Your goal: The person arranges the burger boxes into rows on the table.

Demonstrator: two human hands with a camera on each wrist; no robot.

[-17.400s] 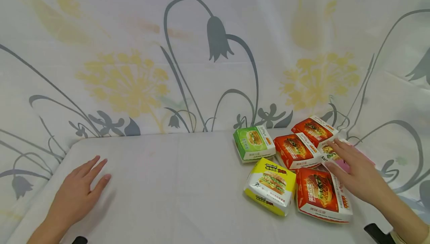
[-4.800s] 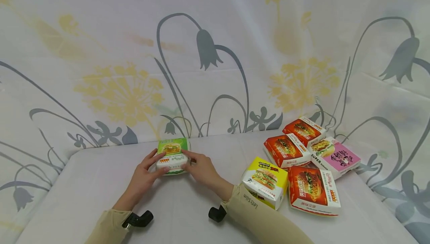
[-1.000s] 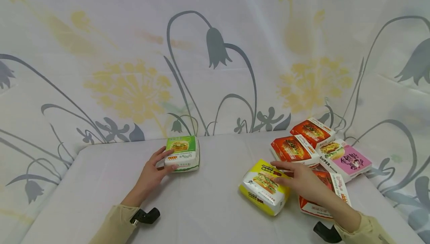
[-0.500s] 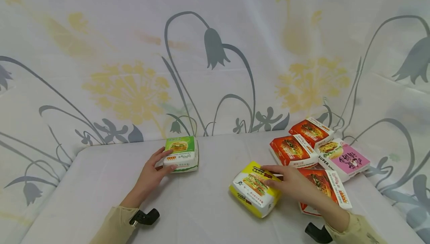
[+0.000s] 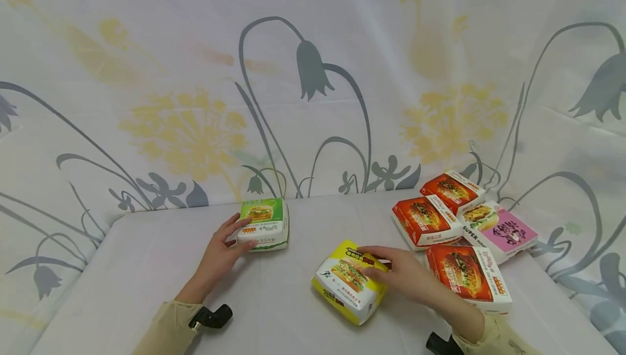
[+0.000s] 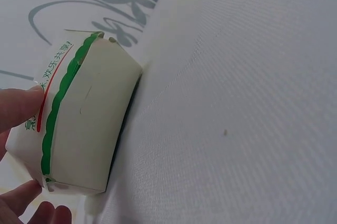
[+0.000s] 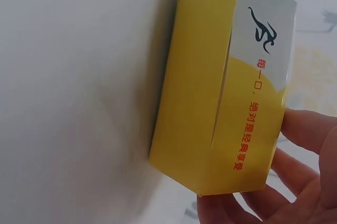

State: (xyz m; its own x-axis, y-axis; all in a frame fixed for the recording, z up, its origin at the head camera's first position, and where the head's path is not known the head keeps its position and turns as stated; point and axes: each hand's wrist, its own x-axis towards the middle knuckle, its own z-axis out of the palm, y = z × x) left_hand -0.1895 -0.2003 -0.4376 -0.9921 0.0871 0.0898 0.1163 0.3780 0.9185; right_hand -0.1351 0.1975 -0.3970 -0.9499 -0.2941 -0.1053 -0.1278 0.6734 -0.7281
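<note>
Yellow box (image 5: 346, 284), edge in right hand (image 5: 405, 273)

Cannot see, in the head view, part of the right edge of the yellow box (image 5: 342, 287) under the right grip (image 5: 405, 273), nor the lower left of the nearest red box (image 5: 464, 273) behind the right forearm (image 5: 457, 309). Cannot read fine print on the green box (image 5: 264, 230). Cannot follow the left grip (image 5: 219, 254) beyond the left wrist view's edge

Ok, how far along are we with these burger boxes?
Likely done: the green box, set apart with the left hand on it. In hand: the yellow box, gripped by the right hand. Likely left: three red boxes and the pink box, grouped at the right.
</note>
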